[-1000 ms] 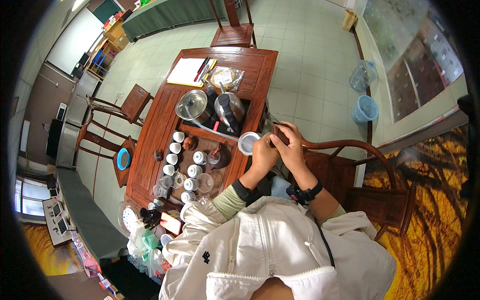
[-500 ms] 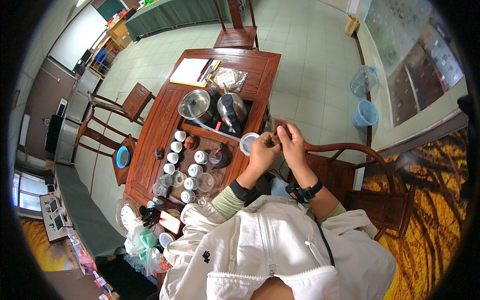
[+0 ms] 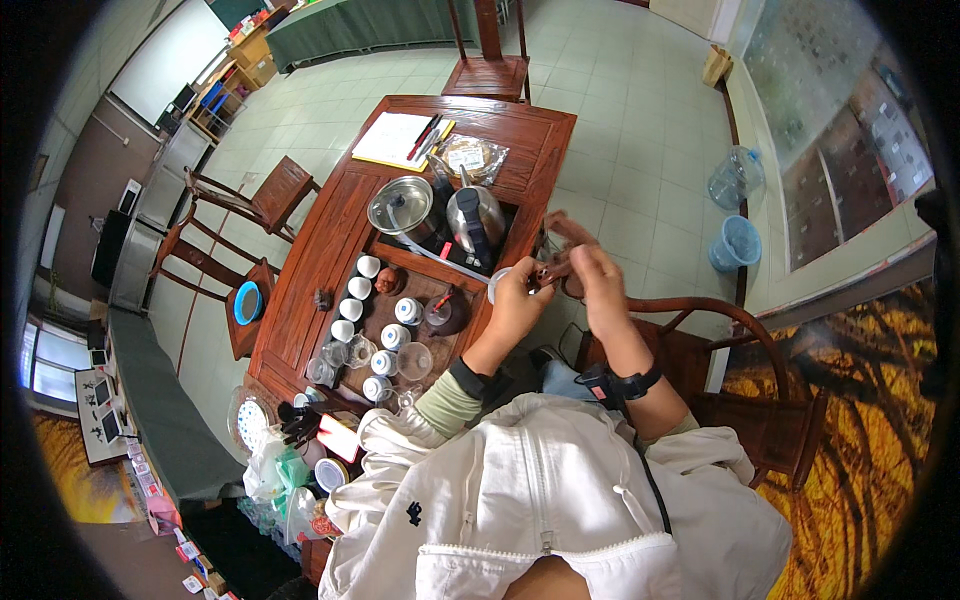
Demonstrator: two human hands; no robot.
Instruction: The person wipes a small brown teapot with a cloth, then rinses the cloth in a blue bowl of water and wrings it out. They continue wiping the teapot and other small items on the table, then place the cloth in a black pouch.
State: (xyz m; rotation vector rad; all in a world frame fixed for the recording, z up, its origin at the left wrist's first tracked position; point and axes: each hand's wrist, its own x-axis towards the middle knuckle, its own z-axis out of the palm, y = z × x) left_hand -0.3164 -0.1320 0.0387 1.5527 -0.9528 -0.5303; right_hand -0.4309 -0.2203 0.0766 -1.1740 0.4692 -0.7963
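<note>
My left hand (image 3: 517, 305) is closed at the table's right edge, its thumb and fingers around a small reddish-brown thing (image 3: 546, 273) whose kind I cannot make out. Just to the right, my right hand (image 3: 602, 285) is raised close to it, palm turned inward. Its fingers are blurred and partly lost against brown shapes behind. A whitish round dish (image 3: 496, 284) sits mostly hidden behind the left hand. Nearby on the tea tray (image 3: 385, 330) stand a dark teapot (image 3: 445, 312), white cups (image 3: 369, 266), blue-and-white cups (image 3: 408, 311) and a brown clay figure (image 3: 388, 282).
A steel kettle (image 3: 474, 222) and a lidded pot (image 3: 402, 205) stand beyond the tray. Farther back lie a notepad with pens (image 3: 390, 138) and a clear packet (image 3: 468, 157). A wooden armchair (image 3: 750, 425) is close on my right; plastic bags (image 3: 280, 470) bunch at the left.
My right hand has opened a gap from the left hand, its fingers now smeared by motion. The left hand has shifted slightly, covering more of the whitish dish. The view has turned a little.
</note>
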